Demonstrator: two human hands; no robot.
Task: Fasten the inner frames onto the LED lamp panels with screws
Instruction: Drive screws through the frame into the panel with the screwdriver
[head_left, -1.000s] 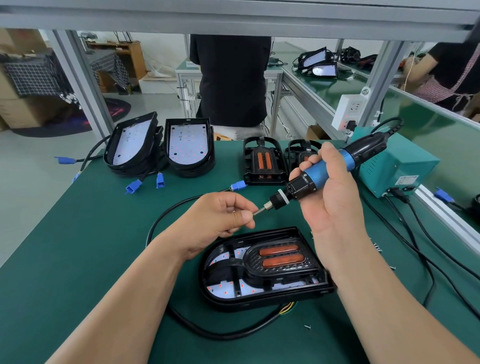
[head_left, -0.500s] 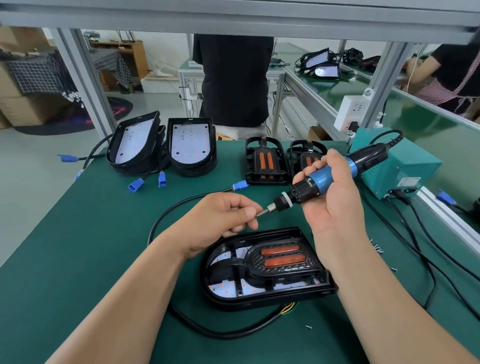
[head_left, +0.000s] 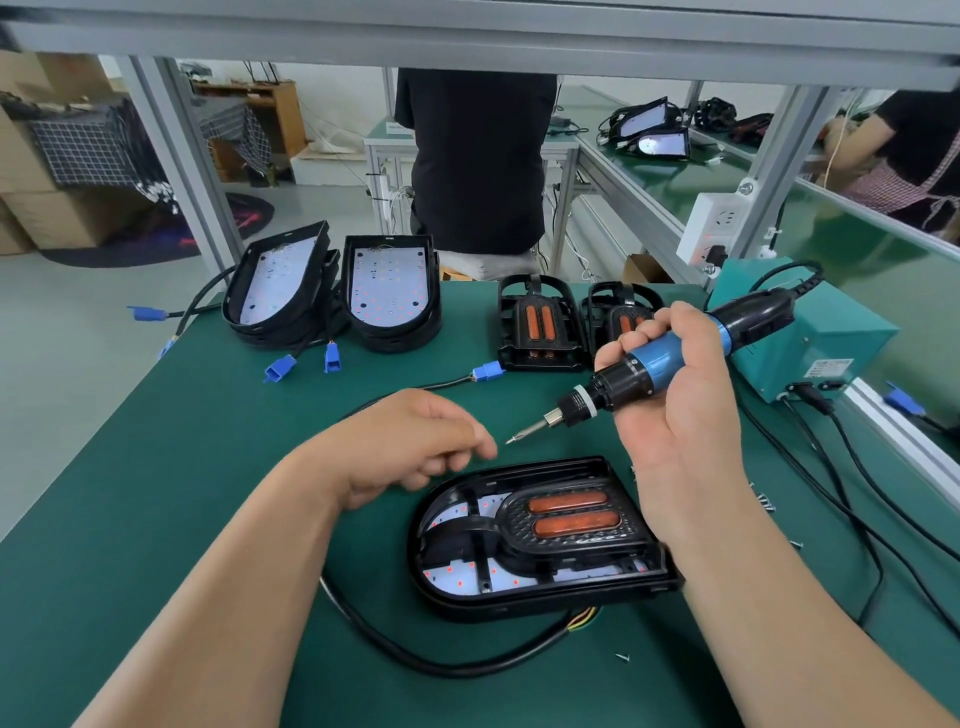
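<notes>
Two bare forearms reach in from the near edge over the green mat (head_left: 156, 467). The right hand (head_left: 680, 410) is raised above the mat with its palm turned toward the camera, fingers wrapped round the blue-and-black body of an electric screwdriver (head_left: 649, 364). The tool lies slanted, cord end up and to the right, bit pointing down and to the left. Its tip hangs in the air and touches nothing. The left hand (head_left: 415, 447) hovers low just left of that tip, knuckles up, fingers loosely curled. The fingertips are blurred, so I cannot tell whether they pinch anything.

The lamp panel (head_left: 467, 603) lies flat on the mat, below and between the hands, with its rounded end to the left. The left hand is just beside its far left edge, and the right forearm crosses in front of its right end. The black inner frame (head_left: 597, 548), with two amber strips, sits inside the panel's rim. A black cable (head_left: 415, 657) leaves the panel's near side and loops away under the left forearm. A few loose screws (head_left: 766, 501) lie on the mat to the right of the right forearm.

At the far edge are stacked panels (head_left: 389, 296) and two spare frames (head_left: 537, 325), with a blue plug (head_left: 488, 370) near them. A teal box (head_left: 810, 343) stands behind the right hand.
</notes>
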